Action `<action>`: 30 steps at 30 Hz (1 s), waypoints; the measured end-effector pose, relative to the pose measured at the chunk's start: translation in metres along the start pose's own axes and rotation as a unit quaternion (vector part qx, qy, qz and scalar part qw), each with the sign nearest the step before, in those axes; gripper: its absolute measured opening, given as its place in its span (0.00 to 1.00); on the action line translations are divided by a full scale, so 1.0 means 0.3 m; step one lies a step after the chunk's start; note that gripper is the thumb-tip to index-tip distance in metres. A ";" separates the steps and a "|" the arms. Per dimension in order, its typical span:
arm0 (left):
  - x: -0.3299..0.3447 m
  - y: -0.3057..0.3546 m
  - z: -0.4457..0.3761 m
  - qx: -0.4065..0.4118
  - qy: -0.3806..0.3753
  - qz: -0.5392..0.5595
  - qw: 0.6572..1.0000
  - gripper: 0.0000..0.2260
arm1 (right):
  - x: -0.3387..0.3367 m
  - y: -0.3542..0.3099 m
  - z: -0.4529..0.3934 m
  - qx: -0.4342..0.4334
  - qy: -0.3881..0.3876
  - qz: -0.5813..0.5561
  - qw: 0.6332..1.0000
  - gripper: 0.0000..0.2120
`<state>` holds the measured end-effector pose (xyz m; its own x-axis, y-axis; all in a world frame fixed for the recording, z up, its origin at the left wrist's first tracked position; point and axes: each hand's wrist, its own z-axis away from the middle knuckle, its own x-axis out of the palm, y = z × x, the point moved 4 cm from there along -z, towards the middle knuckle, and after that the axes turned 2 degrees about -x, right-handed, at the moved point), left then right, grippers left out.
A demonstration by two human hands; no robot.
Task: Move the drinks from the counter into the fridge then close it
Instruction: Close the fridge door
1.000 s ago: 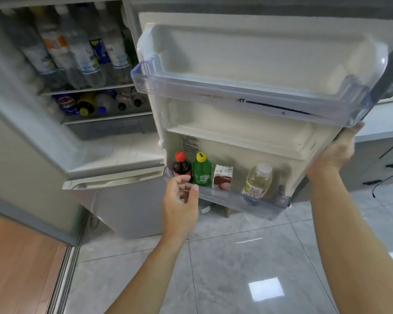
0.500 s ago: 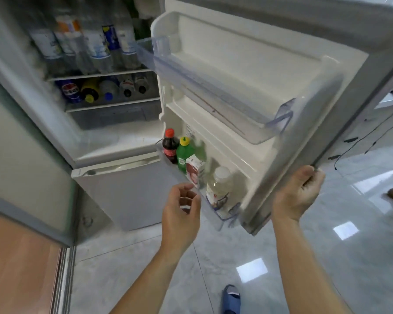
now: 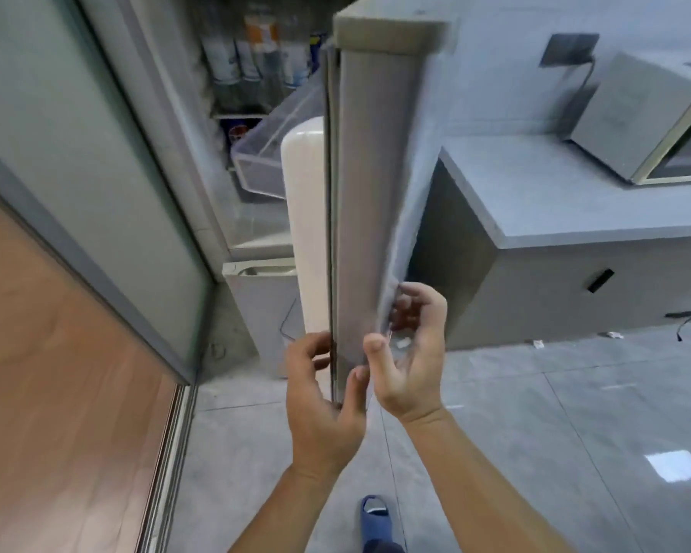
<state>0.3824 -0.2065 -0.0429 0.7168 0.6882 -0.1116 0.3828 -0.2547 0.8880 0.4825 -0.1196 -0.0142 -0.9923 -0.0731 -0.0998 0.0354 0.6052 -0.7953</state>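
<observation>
Closing is the step in hand, judging by how things lie: the tall grey fridge door (image 3: 370, 185) stands edge-on to the camera, partly swung toward the open cabinet, and no drink shows on the bare grey desk (image 3: 575, 201) to the right of the door. The left hand (image 3: 320, 393) lies against the door's lower edge on its inner side, fingers loosely curled at the edge, while the right hand (image 3: 409, 353) cups the outer face near the bottom corner, fingers bent and spread rather than clamped; blur hides how firmly either one grips. Left of the door, plastic drink bottles with pale labels (image 3: 256, 53) stand blurred on the fridge's upper shelf, and the clear plastic door bin (image 3: 272, 145) juts inward. The next move probably calls for a steady push until the seal meets the cabinet, with the left fingers drawn clear of the gap first. A grey microwave (image 3: 647, 117) sits on the desk well right of the door; pale glossy floor tiles (image 3: 535, 453) lie below it, a wooden panel (image 3: 56, 373) far left.
</observation>
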 end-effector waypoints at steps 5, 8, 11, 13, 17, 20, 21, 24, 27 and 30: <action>-0.155 -0.103 -0.184 -0.060 0.150 -0.041 0.986 0.23 | 0.204 0.040 -0.147 0.024 -0.079 -0.017 0.996 0.26; -0.231 -0.160 -0.334 -0.093 0.205 -0.069 0.972 0.20 | 0.285 0.104 -0.283 0.040 -0.131 0.020 0.990 0.27; -0.293 -0.248 -0.482 -0.125 0.217 -0.092 0.964 0.20 | 0.342 0.168 -0.431 0.024 -0.180 0.059 0.982 0.26; -0.330 -0.301 -0.581 -0.138 0.214 -0.105 0.962 0.22 | 0.383 0.200 -0.527 0.009 -0.194 0.080 0.978 0.25; -0.378 -0.369 -0.772 -0.155 0.194 -0.138 0.959 0.18 | 0.452 0.236 -0.644 -0.001 -0.211 0.097 0.973 0.22; -0.396 -0.420 -0.905 -0.164 0.179 -0.139 0.960 0.16 | 0.510 0.255 -0.689 -0.007 -0.214 0.103 0.971 0.23; -0.400 -0.439 -0.945 -0.158 0.174 -0.141 0.962 0.15 | 0.531 0.262 -0.700 -0.007 -0.218 0.107 0.970 0.24; -0.399 -0.480 -1.054 -0.153 0.161 -0.148 0.964 0.15 | 0.583 0.291 -0.735 -0.015 -0.225 0.134 0.965 0.27; -0.389 -0.524 -1.157 -0.161 0.144 -0.142 0.966 0.16 | 0.616 0.322 -0.777 -0.025 -0.210 0.173 0.962 0.28; -0.378 -0.547 -1.248 -0.176 0.115 -0.126 0.970 0.17 | 0.656 0.339 -0.810 -0.022 -0.216 0.222 0.951 0.30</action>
<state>0.0201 0.0117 -0.0089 0.4628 0.8416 -0.2783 0.2766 0.1611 0.9474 0.2622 0.1202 0.0304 -0.7399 -0.1153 -0.6628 0.4243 0.6846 -0.5927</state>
